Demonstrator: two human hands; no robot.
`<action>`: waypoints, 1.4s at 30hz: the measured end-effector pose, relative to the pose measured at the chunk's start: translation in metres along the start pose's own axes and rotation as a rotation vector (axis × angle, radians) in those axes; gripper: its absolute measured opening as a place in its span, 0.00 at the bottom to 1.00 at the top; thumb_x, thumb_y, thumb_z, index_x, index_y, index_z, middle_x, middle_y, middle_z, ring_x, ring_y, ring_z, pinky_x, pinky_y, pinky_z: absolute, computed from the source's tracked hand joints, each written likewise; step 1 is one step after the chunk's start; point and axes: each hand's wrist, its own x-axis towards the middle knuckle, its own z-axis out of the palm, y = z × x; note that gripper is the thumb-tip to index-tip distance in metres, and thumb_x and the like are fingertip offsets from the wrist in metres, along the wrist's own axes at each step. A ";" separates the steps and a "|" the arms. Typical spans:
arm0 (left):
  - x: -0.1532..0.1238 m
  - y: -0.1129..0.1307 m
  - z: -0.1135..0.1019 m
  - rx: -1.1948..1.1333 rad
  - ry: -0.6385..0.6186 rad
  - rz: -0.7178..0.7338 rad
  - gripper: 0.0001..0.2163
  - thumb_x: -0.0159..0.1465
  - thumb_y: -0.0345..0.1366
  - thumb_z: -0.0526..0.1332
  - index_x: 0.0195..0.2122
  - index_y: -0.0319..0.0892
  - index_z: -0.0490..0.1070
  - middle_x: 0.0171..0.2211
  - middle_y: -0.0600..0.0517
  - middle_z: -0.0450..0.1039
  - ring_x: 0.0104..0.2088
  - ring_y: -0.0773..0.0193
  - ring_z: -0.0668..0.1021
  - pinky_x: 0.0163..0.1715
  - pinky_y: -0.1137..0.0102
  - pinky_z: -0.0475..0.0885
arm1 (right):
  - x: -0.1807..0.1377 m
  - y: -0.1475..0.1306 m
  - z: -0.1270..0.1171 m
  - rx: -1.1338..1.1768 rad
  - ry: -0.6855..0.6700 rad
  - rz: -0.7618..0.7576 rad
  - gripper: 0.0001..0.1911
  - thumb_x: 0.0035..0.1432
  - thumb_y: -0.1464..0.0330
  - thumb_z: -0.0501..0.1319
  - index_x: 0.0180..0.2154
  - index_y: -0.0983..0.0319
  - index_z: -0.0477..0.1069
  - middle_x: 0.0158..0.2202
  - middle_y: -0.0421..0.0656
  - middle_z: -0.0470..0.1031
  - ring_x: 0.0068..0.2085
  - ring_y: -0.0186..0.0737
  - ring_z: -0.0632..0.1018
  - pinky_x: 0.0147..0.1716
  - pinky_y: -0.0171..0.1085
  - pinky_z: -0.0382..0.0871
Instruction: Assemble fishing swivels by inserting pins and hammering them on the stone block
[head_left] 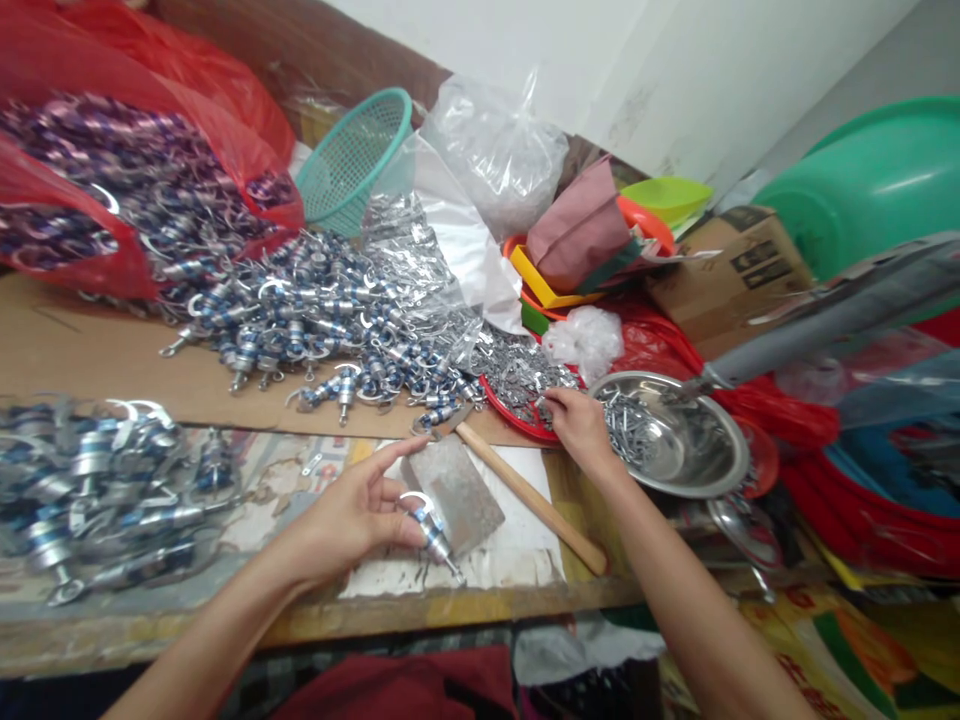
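My left hand point(367, 515) pinches a small silver and blue metal fitting point(433, 528) with a curved claw at its top and a narrow end pointing down. It holds the fitting at the near edge of a flat steel block point(466, 492). A hammer point(536, 500) with a wooden handle lies just right of the block, its head partly behind it. My right hand point(583, 432) is closed, fingertips together over a red tray point(504, 412) heaped with small flat metal pieces point(517, 368). What the fingertips hold is too small to make out.
A steel bowl point(731, 465) with metal pins stands right of my right hand. Many similar fittings point(300, 305) lie heaped behind, with more in a nearer pile point(97, 490) and a red bag point(247, 120). A grey bar point(825, 325) slants in above the bowl.
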 end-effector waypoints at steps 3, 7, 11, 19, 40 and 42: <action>0.002 0.000 -0.002 0.005 -0.020 0.006 0.44 0.42 0.23 0.67 0.60 0.39 0.46 0.20 0.56 0.74 0.22 0.65 0.75 0.25 0.71 0.69 | -0.037 -0.034 -0.008 0.167 -0.064 -0.069 0.11 0.60 0.69 0.52 0.38 0.63 0.73 0.34 0.42 0.77 0.35 0.34 0.76 0.35 0.31 0.68; 0.002 -0.001 -0.002 0.011 -0.016 0.015 0.45 0.42 0.23 0.67 0.60 0.38 0.45 0.20 0.56 0.75 0.22 0.67 0.74 0.25 0.72 0.69 | -0.079 -0.084 -0.013 0.616 -0.350 -0.302 0.07 0.56 0.70 0.58 0.28 0.63 0.74 0.27 0.38 0.74 0.30 0.31 0.74 0.29 0.29 0.66; 0.001 0.000 0.000 0.008 0.004 0.014 0.44 0.41 0.23 0.67 0.60 0.37 0.47 0.20 0.55 0.75 0.22 0.67 0.75 0.26 0.71 0.69 | -0.089 -0.105 -0.009 0.581 -0.365 -0.385 0.07 0.55 0.72 0.59 0.27 0.63 0.74 0.24 0.38 0.72 0.28 0.31 0.73 0.28 0.29 0.64; 0.001 0.000 0.000 -0.047 -0.008 0.017 0.44 0.41 0.24 0.67 0.59 0.38 0.48 0.20 0.56 0.74 0.22 0.67 0.74 0.26 0.70 0.69 | -0.097 -0.096 0.008 0.396 0.156 -0.901 0.10 0.58 0.77 0.51 0.37 0.67 0.71 0.34 0.48 0.77 0.36 0.38 0.76 0.34 0.35 0.73; -0.001 0.001 0.002 0.023 0.040 0.006 0.44 0.41 0.25 0.67 0.59 0.37 0.48 0.19 0.57 0.73 0.21 0.66 0.74 0.25 0.71 0.68 | -0.084 -0.036 0.028 0.136 -0.027 -0.224 0.14 0.56 0.69 0.56 0.45 0.64 0.67 0.39 0.50 0.72 0.40 0.47 0.74 0.38 0.45 0.68; -0.001 0.000 0.002 0.029 0.023 0.019 0.44 0.42 0.26 0.68 0.60 0.37 0.47 0.20 0.56 0.74 0.22 0.64 0.75 0.26 0.70 0.68 | -0.081 -0.030 0.031 0.189 -0.121 -0.171 0.10 0.55 0.68 0.57 0.40 0.63 0.69 0.35 0.46 0.73 0.37 0.43 0.74 0.36 0.41 0.68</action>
